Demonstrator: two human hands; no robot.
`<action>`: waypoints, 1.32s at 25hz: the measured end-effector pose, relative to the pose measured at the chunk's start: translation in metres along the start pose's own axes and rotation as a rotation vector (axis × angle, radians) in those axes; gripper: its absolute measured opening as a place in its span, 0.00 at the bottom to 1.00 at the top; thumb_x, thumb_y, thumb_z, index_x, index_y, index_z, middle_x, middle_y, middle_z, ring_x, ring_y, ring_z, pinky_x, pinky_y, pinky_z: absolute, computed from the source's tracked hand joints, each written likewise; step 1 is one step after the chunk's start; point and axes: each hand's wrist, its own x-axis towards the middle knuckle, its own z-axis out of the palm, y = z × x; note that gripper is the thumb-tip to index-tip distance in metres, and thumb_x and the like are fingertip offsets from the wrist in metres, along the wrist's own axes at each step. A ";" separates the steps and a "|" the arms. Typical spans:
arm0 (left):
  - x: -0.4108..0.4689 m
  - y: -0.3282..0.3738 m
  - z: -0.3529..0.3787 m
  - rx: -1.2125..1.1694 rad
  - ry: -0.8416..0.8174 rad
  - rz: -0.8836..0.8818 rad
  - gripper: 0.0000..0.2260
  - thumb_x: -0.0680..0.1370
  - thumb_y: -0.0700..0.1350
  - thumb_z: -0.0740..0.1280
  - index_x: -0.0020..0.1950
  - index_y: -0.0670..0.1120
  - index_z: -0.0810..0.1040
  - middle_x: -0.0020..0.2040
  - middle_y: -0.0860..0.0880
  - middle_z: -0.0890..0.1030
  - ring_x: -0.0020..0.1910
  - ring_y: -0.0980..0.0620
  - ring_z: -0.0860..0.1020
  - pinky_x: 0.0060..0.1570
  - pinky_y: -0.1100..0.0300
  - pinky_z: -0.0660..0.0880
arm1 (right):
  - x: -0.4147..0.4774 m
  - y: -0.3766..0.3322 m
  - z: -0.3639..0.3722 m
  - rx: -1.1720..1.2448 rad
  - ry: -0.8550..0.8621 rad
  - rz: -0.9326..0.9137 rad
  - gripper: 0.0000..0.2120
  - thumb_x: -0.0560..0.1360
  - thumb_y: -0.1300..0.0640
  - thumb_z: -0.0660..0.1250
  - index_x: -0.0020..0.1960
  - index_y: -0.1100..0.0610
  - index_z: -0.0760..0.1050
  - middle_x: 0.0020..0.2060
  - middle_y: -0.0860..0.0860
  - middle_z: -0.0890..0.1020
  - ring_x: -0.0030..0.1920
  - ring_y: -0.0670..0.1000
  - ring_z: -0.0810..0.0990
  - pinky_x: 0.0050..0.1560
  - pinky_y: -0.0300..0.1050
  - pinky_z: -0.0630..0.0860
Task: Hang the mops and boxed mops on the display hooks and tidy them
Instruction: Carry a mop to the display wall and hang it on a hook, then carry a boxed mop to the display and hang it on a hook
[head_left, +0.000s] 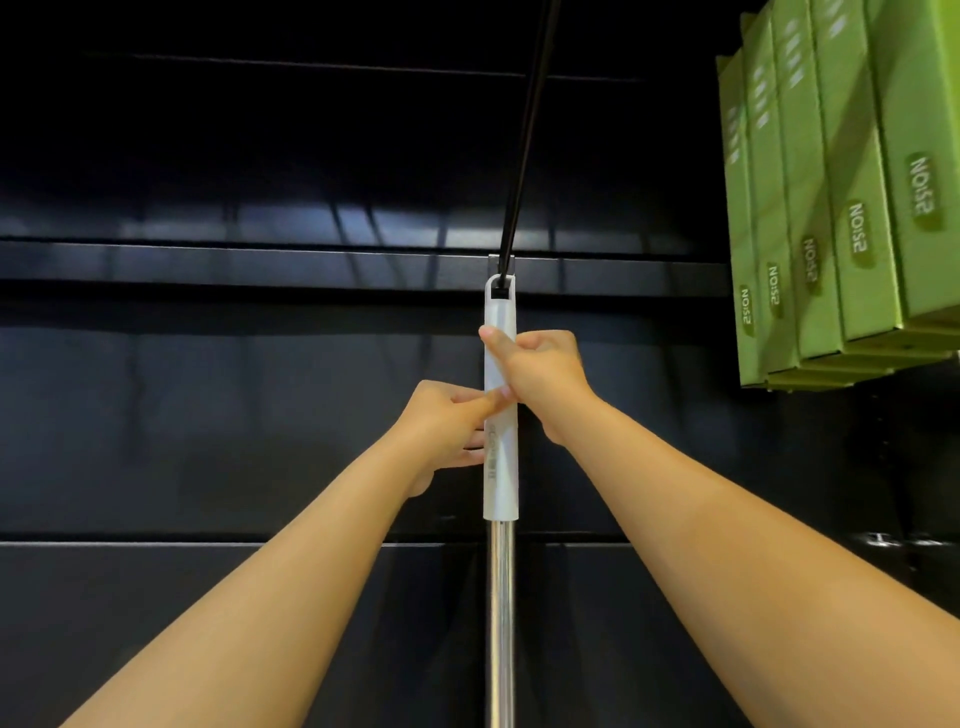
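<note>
Mop handle (501, 483) hangs vertical from the display hook (519, 182); right hand (545, 374) grips it nearer the hook, left hand (441, 421) pinches it lower down.

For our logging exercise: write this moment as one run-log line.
mop handle: eye on hook | left hand: holds handle | right hand: holds handle | green boxes: hanging right

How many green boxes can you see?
5 green boxes, packed side by side at the upper right: leftmost, second, third, fourth and rightmost at the edge. More may be hidden beyond the frame.
</note>
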 end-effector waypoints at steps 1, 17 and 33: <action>-0.002 0.003 0.002 -0.003 0.011 -0.010 0.09 0.77 0.50 0.69 0.52 0.46 0.79 0.46 0.48 0.82 0.43 0.54 0.82 0.35 0.63 0.79 | -0.002 -0.002 0.000 0.004 -0.008 0.021 0.20 0.75 0.46 0.69 0.31 0.53 0.66 0.29 0.48 0.70 0.31 0.48 0.72 0.31 0.40 0.67; -0.166 -0.014 0.042 1.224 -0.026 0.091 0.33 0.80 0.64 0.52 0.78 0.46 0.52 0.77 0.36 0.56 0.76 0.34 0.54 0.73 0.40 0.54 | -0.212 0.001 -0.110 -1.401 -0.084 -0.066 0.36 0.72 0.36 0.68 0.68 0.59 0.64 0.61 0.57 0.75 0.61 0.58 0.71 0.57 0.50 0.72; -0.428 -0.166 0.140 0.801 -0.386 0.306 0.36 0.78 0.67 0.49 0.78 0.45 0.56 0.78 0.38 0.56 0.78 0.37 0.52 0.74 0.39 0.53 | -0.545 0.098 -0.176 -1.416 0.134 0.239 0.36 0.72 0.40 0.70 0.70 0.61 0.68 0.59 0.57 0.76 0.60 0.58 0.73 0.59 0.53 0.73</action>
